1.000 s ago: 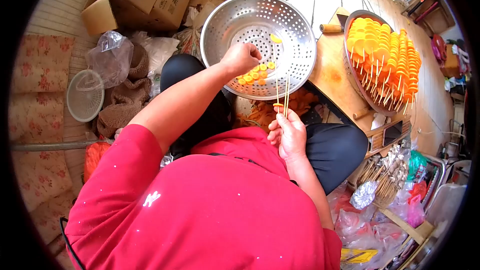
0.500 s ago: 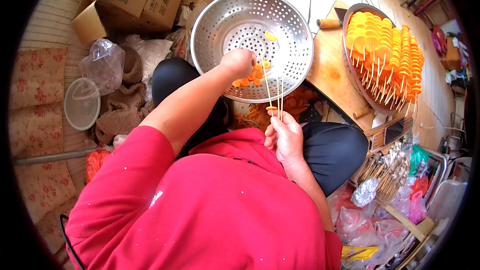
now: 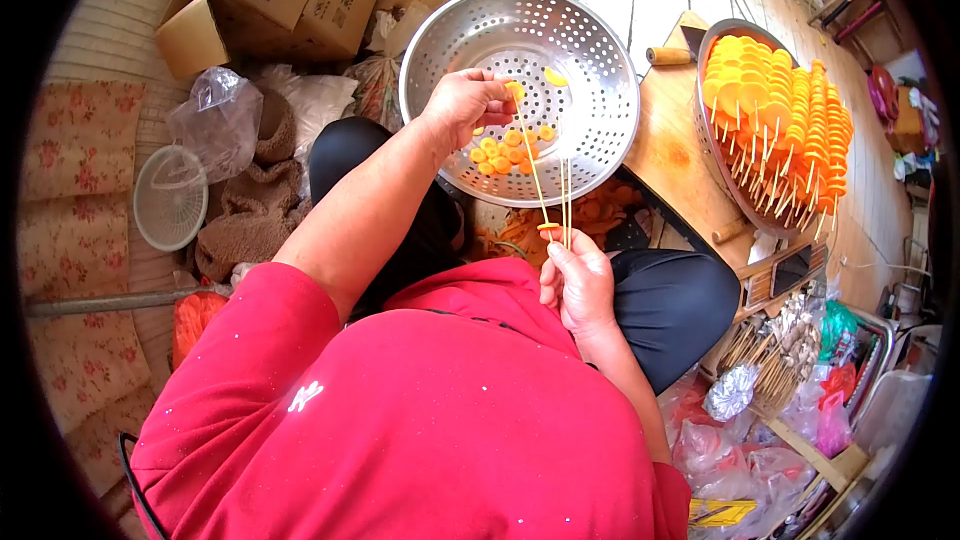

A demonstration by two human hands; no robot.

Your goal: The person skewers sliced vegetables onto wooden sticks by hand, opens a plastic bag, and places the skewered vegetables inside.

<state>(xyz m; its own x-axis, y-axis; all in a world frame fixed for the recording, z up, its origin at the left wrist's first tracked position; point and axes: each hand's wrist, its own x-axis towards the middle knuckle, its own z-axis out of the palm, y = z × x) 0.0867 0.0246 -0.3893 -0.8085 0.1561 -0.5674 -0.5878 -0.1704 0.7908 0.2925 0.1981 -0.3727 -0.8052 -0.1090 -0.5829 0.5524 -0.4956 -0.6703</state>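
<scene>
One thin stick (image 3: 534, 165) leans between the two hands: its lower end is in the right hand (image 3: 582, 290), and its upper tip is at the fingers of the left hand (image 3: 465, 108). An upper slice (image 3: 516, 90), orange and round, is at this tip, pinched by the left hand between thumb and fingers. A lower slice (image 3: 549, 227) sits on the same stick, just above the right hand. Two more sticks (image 3: 569, 190) rise nearly upright from the right hand, without slices on them, so I count three sticks in its grip.

The left arm is stretched forward, and its hand is over the steel colander (image 3: 595, 110). The right arm is bent, with the hand near the right knee, closed around the sticks, the thumb lying along them.

In the colander, a group of small slices (image 3: 502, 150) lies below the left hand; they are about a dozen, but they overlap and I cannot count exactly. One separate piece (image 3: 555, 76) lies farther back. To the right, one pan (image 3: 708, 135) on a wooden board (image 3: 665, 125) carries many loaded skewers (image 3: 770, 95), too crowded for counting.
</scene>
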